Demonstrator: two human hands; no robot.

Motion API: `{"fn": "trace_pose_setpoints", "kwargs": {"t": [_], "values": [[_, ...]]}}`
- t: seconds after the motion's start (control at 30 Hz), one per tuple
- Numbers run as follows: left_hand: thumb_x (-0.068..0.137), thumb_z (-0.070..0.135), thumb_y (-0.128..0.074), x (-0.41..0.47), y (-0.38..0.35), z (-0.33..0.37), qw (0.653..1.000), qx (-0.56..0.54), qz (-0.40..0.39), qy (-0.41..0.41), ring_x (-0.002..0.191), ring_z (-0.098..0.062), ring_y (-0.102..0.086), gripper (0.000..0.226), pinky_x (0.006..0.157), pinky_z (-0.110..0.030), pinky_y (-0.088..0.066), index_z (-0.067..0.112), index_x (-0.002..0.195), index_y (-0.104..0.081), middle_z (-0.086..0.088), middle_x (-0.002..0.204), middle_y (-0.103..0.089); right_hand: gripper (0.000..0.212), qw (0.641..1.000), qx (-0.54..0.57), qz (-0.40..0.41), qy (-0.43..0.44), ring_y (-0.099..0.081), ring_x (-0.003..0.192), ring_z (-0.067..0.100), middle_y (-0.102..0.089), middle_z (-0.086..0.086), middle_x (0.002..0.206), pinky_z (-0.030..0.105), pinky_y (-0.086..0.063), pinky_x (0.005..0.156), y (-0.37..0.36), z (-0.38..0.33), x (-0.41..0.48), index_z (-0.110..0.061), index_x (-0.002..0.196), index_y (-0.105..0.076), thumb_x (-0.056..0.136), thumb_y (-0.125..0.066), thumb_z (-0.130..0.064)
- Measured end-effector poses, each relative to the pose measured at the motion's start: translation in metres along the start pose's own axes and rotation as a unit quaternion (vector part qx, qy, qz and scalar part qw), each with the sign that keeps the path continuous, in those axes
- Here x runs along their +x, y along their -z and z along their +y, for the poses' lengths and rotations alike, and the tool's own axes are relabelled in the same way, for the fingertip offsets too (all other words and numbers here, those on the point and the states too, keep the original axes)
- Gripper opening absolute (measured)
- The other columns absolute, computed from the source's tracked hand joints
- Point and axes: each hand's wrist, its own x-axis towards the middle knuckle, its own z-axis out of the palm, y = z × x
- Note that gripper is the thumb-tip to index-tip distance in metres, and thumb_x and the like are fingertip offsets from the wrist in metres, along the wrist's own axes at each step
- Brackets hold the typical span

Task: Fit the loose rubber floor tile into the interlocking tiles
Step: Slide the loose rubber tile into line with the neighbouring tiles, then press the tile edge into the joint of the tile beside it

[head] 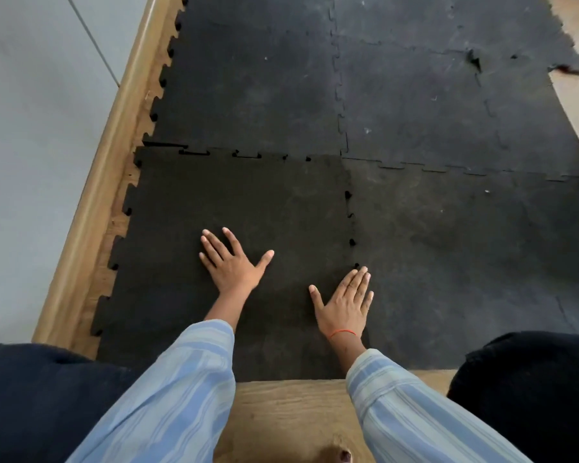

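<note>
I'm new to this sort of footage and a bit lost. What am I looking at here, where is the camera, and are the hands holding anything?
There is no machine: a person works with bare hands. The single picture comes from a camera worn on their head, looking forward and down. The left hand and right hand lie flat, fingers spread, on a loose tile of dark rubber. Neither hand holds anything; they only rest on it. Around it lie the joined tiles, with jigsaw edges. Small gaps show along the loose tile's far and right seams, so it is not fully locked in. Wood floor shows below, and a wall stands at the left.
</note>
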Motion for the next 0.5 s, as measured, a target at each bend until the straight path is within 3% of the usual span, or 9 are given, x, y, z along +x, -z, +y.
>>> {"fn": "trace_pose_setpoints", "kwargs": {"t": [0.1, 0.33, 0.5], "values": [[0.082, 0.078, -0.029, -0.011, -0.012, 0.027, 0.998, 0.026, -0.017, -0.053, 0.146, -0.036, 0.017, 0.106, 0.117, -0.052, 0.003, 0.008, 0.152, 0.009, -0.027, 0.156, 0.018, 0.097, 0.999, -0.009, -0.027, 0.014, 0.02, 0.145, 0.026, 0.019, 0.016, 0.157, 0.043, 0.006, 0.119, 0.001, 0.005, 0.003, -0.001, 0.145, 0.015, 0.088, -0.024, -0.069], [0.078, 0.083, -0.027, -0.009, -0.013, 0.032, 0.996, 0.052, -0.038, -0.065, 0.145, -0.036, 0.02, 0.111, 0.117, -0.052, 0.004, 0.009, 0.151, 0.014, -0.025, 0.156, 0.022, 0.092, 0.999, 0.0, 0.0, 0.033, 0.018, 0.145, 0.024, 0.025, 0.01, 0.153, 0.039, 0.007, 0.118, -0.005, 0.017, 0.0, -0.004, 0.145, 0.016, 0.089, -0.021, -0.067], [0.079, 0.083, -0.027, -0.008, -0.012, 0.033, 0.995, 0.061, -0.044, -0.064, 0.144, -0.036, 0.021, 0.112, 0.117, -0.053, 0.004, 0.007, 0.15, 0.014, -0.026, 0.155, 0.022, 0.075, 0.999, -0.004, 0.046, -0.005, 0.005, 0.148, 0.024, 0.011, 0.011, 0.158, 0.038, 0.004, 0.119, -0.022, 0.031, -0.032, -0.004, 0.148, 0.004, 0.097, -0.023, -0.052]]}}
